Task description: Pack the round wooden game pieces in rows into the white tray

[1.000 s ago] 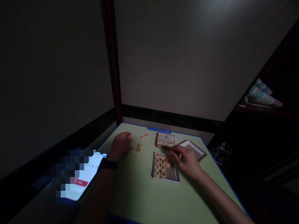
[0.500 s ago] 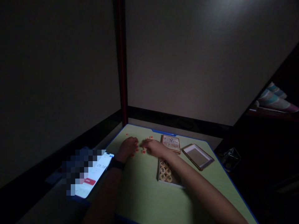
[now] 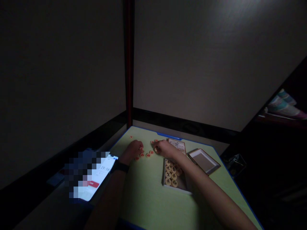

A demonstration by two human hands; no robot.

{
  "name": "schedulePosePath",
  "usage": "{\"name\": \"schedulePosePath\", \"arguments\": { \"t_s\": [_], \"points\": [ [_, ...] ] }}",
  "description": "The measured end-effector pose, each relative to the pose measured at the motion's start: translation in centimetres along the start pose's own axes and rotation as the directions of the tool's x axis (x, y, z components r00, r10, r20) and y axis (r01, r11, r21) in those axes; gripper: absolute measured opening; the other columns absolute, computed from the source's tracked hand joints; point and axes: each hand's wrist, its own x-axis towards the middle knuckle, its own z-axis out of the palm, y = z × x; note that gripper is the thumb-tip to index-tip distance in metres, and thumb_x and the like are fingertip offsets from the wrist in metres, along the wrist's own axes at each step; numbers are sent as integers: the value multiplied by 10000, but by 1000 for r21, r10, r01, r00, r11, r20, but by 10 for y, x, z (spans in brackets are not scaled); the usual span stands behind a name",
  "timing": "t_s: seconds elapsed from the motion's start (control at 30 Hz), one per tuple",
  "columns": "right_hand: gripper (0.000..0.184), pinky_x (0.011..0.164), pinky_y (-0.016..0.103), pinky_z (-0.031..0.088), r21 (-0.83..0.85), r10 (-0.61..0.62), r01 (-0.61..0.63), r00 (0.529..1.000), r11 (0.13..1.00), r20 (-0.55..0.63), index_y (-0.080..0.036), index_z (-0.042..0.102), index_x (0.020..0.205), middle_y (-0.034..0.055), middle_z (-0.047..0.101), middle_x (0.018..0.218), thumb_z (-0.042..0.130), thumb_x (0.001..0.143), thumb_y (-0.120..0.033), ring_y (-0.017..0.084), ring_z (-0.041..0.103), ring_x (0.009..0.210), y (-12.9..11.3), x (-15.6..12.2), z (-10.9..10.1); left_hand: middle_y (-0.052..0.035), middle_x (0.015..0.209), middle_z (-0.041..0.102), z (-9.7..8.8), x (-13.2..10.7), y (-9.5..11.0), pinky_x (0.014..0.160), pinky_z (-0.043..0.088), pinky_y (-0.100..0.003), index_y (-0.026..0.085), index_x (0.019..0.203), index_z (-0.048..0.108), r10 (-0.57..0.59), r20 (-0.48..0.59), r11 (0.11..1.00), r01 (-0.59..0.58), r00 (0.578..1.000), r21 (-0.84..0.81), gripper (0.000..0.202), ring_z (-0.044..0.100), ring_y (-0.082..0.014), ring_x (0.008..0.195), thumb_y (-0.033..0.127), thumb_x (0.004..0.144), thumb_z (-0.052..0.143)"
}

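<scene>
My left hand (image 3: 133,150), a dark band on its wrist, rests on the far left of the table with fingers curled at a red-marked xiangqi piece (image 3: 141,149). My right hand (image 3: 166,148) pinches another xiangqi piece (image 3: 156,149), seen edge-on and partly covered by the fingers. Several red-marked pieces (image 3: 148,155) lie loose between and around the hands. Below my right forearm is an open box (image 3: 164,174), partly hidden, holding rows of black-marked pieces (image 3: 168,174).
A printed box lid (image 3: 179,145) lies behind my right wrist, and an open frame-like tray (image 3: 204,161) to its right. A lit phone (image 3: 99,177) is at the left edge of the green table (image 3: 153,207). Walls stand close behind.
My right hand has moved to the right, away from my left hand, with a piece in its fingers. The red pieces between the hands are more exposed. My left hand barely moved.
</scene>
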Motion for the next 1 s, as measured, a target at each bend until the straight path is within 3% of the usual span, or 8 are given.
{"name": "schedulePosePath", "arguments": {
  "t_s": [0.2,0.4,0.5,0.57,0.67,0.73,0.83,1.0],
  "points": [
    [214,647,234,393,-13,21,-21,999,1000,48,-162,731,810,81,740,841,547,774,-57,178,645,767,0,-1,7,-88,961,700,1,-1,-1,785,511,-273,149,914,716,-1,26,1000,2,1000,-21,158,664,-173,828,143,764,667],
    [217,667,230,393,-1,26,-26,1000,1000,17,-150,724,824,78,731,857,544,765,-44,165,627,760,0,6,-1,-89,916,713,-5,2,-10,862,482,-301,168,889,682,-54,-162,999,52,985,-14,216,649,-196,909,159,904,467],
    [200,682,232,399,9,22,-22,1000,1000,-14,-142,721,864,85,730,883,551,787,-72,172,633,786,-8,28,-8,-125,915,697,-16,2,-7,837,463,-320,158,883,636,-197,-385,980,193,901,-50,328,638,-220,911,176,967,320],
    [233,728,233,409,13,6,-6,999,1000,-45,-142,718,939,95,730,966,523,824,-87,179,642,859,-18,51,-10,-104,884,687,-24,1,-3,773,446,-306,177,902,601,-333,-533,942,295,778,-158,335,632,-217,870,209,987,278],
    [281,808,239,421,10,-26,27,997,1000,-69,-168,702,1071,96,716,1095,508,871,-128,193,639,985,-37,89,-7,-72,852,669,-32,-2,2,692,402,-294,209,910,559,-497,-583,868,365,643,-338,331,618,-213,823,253,1002,245],
    [272,822,247,436,3,-34,34,998,999,-59,-175,711,1064,99,713,1111,528,867,-128,206,643,1014,-50,113,-2,-83,855,662,-35,-3,3,666,381,-305,208,903,550,-552,-559,833,376,619,-407,333,611,-227,813,265,1003,238],
    [269,836,272,464,-7,-19,18,999,1000,-44,-169,709,1082,116,700,1154,548,869,-130,229,651,1042,-63,140,7,-90,840,655,-35,-3,2,643,368,-313,211,878,546,-573,-535,815,366,621,-448,323,604,-239,797,271,998,252],
    [193,834,331,520,-11,37,-37,999,999,-6,-129,701,1051,113,701,1098,599,916,-221,243,670,995,-72,157,23,-73,859,657,-33,-2,1,678,386,-310,228,845,525,-570,-513,818,382,642,-431,318,608,-235,842,274,990,246]
  ]
}}
